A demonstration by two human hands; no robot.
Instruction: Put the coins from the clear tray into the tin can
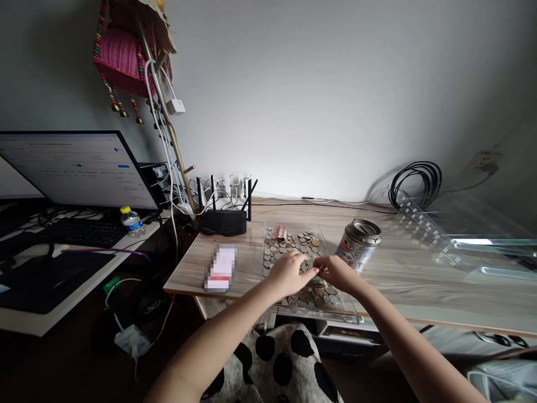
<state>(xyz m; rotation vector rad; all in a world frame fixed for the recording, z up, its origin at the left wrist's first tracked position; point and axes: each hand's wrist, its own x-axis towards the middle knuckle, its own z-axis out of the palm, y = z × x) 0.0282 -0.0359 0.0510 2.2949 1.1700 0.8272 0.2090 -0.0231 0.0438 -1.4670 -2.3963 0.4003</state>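
Many loose coins (308,298) lie spread over a clear plastic tray (265,246) on the wooden desktop. Above the middle of them, my left hand (289,273) is curved with its thumb apart from its fingers. The thumb tip reaches the fingertips of my right hand (335,272), which are pinched together; anything between them is too small to make out. Beneath my hands, a crumpled greenish piece (318,283) rests on the coins. Toward the tray's back lies a curled reddish banknote (279,233). A metal can with a printed side (359,246) stands right of the tray.
A phone (222,268) lies left of the tray, with a black router (224,222) behind it. At right are coiled black cable (415,184) and a clear plastic panel (428,229). The left desk holds a monitor (84,168) and a small bottle (132,221).
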